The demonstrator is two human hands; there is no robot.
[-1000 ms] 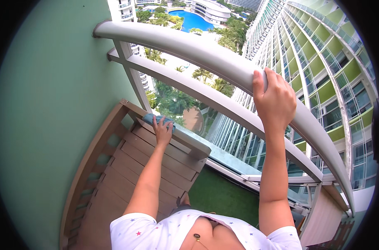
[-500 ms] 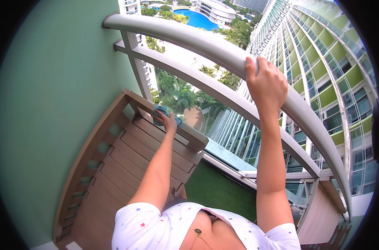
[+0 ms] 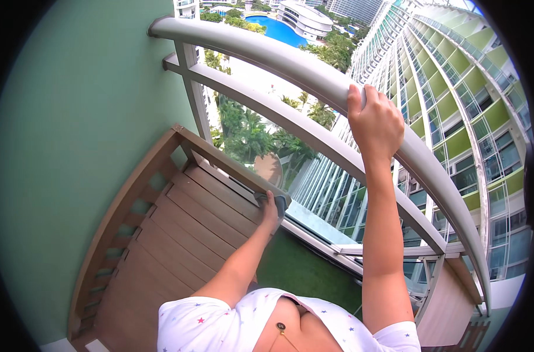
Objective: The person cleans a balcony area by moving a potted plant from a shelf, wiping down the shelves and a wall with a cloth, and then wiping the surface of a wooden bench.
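Note:
With my right hand (image 3: 377, 120) I grip the grey top handrail (image 3: 249, 44) of the balcony railing, fingers wrapped over it. My left hand (image 3: 270, 210) is at the front end of the brown wooden bench's armrest (image 3: 220, 161). It presses a blue-grey cloth (image 3: 280, 201) against that end, and the cloth folds around it. Part of the cloth is hidden by the hand. Below and left of my left arm lies the slatted seat of the bench (image 3: 167, 246).
A green wall (image 3: 73, 146) stands behind the bench. Glass panels and a lower rail (image 3: 278, 114) fill the railing, with a long drop, trees and a pool beyond. Green turf (image 3: 305, 267) covers the floor. A pale wooden panel (image 3: 446, 305) stands at the right.
My left hand has slid the cloth along the armrest, toward me and to the right, from its middle to its front end. My right hand keeps its hold on the handrail.

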